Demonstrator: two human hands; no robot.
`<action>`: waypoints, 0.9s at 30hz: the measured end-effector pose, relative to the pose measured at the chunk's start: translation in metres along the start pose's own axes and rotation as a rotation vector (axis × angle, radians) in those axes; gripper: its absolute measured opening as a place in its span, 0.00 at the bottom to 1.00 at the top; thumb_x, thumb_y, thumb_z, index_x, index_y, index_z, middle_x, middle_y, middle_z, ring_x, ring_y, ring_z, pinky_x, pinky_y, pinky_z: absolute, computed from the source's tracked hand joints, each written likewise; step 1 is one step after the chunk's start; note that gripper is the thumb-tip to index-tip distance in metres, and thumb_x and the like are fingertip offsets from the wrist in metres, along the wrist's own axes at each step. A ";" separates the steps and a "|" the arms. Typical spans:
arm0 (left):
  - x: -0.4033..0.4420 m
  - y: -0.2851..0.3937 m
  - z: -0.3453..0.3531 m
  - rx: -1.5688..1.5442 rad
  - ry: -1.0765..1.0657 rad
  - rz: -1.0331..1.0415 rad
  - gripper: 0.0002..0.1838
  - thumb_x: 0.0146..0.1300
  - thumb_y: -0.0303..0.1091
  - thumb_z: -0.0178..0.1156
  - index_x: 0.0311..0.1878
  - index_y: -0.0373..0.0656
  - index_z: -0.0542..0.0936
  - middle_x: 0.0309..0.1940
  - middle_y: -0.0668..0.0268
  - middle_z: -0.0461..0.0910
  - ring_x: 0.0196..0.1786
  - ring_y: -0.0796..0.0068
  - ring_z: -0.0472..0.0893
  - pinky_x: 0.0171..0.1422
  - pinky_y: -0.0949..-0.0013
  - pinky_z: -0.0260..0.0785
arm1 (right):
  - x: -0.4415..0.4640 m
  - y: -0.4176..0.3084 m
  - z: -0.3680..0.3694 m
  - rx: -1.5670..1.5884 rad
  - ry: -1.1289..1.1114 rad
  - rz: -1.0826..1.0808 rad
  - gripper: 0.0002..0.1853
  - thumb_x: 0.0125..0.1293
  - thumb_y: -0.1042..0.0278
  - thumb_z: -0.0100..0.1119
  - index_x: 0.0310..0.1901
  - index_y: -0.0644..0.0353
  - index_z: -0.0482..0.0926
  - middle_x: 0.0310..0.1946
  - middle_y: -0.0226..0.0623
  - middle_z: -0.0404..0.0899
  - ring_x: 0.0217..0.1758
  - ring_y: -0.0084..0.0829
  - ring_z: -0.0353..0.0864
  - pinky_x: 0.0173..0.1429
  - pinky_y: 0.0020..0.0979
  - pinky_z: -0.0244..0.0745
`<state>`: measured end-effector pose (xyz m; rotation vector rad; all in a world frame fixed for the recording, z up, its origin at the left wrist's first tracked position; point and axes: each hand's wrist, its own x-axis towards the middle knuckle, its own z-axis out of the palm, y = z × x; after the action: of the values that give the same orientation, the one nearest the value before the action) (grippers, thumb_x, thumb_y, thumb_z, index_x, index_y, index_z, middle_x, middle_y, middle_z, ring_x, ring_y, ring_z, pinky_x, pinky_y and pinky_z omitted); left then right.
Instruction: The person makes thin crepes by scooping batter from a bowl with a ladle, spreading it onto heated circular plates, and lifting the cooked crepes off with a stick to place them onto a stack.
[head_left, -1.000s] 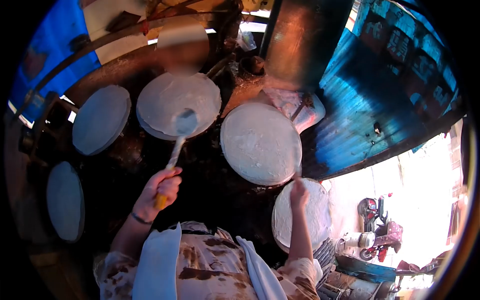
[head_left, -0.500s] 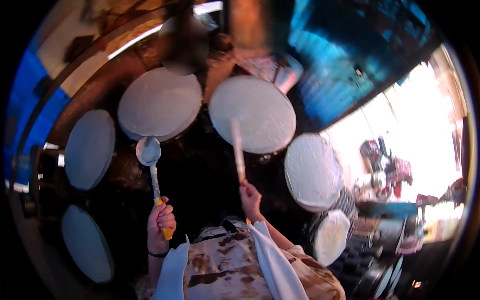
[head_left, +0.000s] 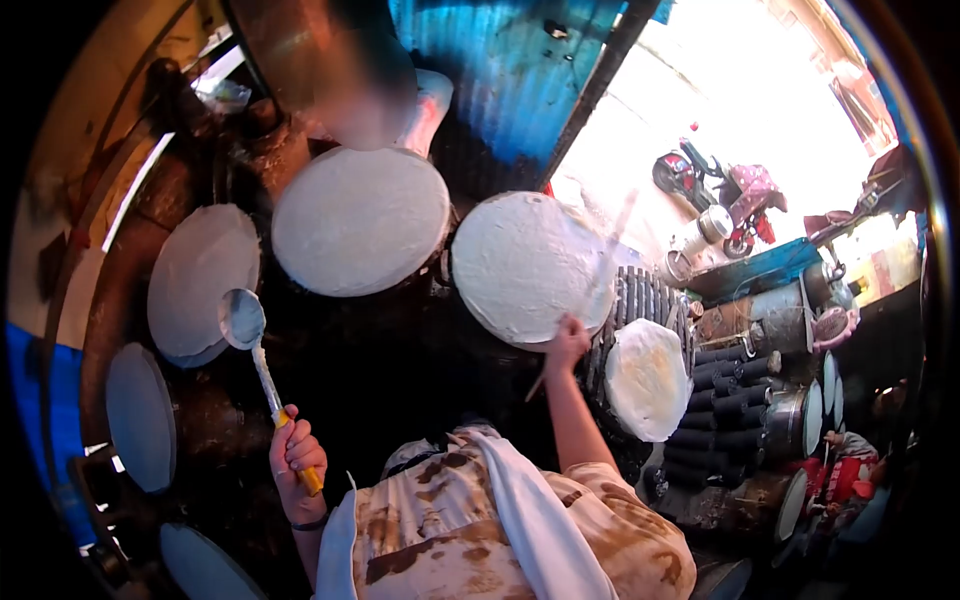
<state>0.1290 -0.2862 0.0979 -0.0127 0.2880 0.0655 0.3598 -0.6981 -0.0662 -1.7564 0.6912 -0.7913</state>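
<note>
My left hand [head_left: 297, 455] is closed around the yellow handle of a ladle [head_left: 243, 320], whose bowl is smeared white. The ladle's bowl is up near the edge of a white-coated round griddle [head_left: 205, 270]. My right hand [head_left: 568, 345] grips a long thin flat spatula [head_left: 612, 250], blurred by motion, over the lower right edge of another round griddle [head_left: 520, 265] covered with a white layer. Whether the spatula touches that layer I cannot tell. Beside my right forearm, a pale round flatbread [head_left: 647, 380] with a yellowish middle rests on a dark ribbed stand.
More white-topped griddles [head_left: 360, 222] curve around me to the left. Several black ribbed cylinders [head_left: 715, 410] are stacked at the right. Beyond are a blue corrugated panel [head_left: 480, 70], a bright opening with a motorbike [head_left: 715, 185], and a person in red [head_left: 850, 475].
The view has swung right, so the griddles appear farther left. My right hand has moved with the spatula from one griddle to the one on its right. The ladle stays in my left hand.
</note>
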 end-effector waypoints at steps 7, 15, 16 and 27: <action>0.060 -0.052 0.036 -0.021 -0.020 -0.126 0.11 0.69 0.28 0.41 0.51 0.35 0.68 0.19 0.72 0.59 0.14 0.88 0.61 0.18 0.83 0.61 | 0.114 0.038 -0.016 -0.005 -0.235 0.475 0.11 0.50 0.67 0.67 0.24 0.67 0.79 0.17 0.28 0.74 0.20 0.21 0.70 0.25 0.25 0.66; 0.084 -0.080 0.047 0.032 0.006 -0.183 0.11 0.68 0.27 0.42 0.51 0.35 0.67 0.18 0.73 0.59 0.14 0.89 0.60 0.17 0.84 0.61 | 0.069 -0.109 0.006 -0.348 -0.301 -0.216 0.12 0.53 0.63 0.55 0.27 0.65 0.80 0.19 0.50 0.76 0.22 0.43 0.78 0.31 0.40 0.71; 0.082 -0.079 0.048 0.043 0.005 -0.196 0.11 0.68 0.27 0.42 0.51 0.35 0.67 0.18 0.73 0.59 0.14 0.89 0.60 0.17 0.84 0.61 | 0.058 -0.124 0.016 -0.182 -0.348 -0.205 0.10 0.54 0.67 0.55 0.27 0.67 0.79 0.17 0.50 0.75 0.20 0.37 0.77 0.29 0.37 0.70; 0.063 -0.035 0.033 0.107 0.075 -0.190 0.10 0.68 0.28 0.43 0.50 0.38 0.68 0.18 0.75 0.56 0.14 0.90 0.58 0.17 0.85 0.57 | -0.032 -0.271 0.023 0.570 -0.530 -0.215 0.11 0.55 0.72 0.59 0.20 0.64 0.71 0.13 0.26 0.65 0.19 0.16 0.60 0.22 0.25 0.56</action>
<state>0.2011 -0.3163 0.1118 0.0637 0.3634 -0.1398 0.3794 -0.5811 0.1811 -1.4244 -0.0822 -0.5500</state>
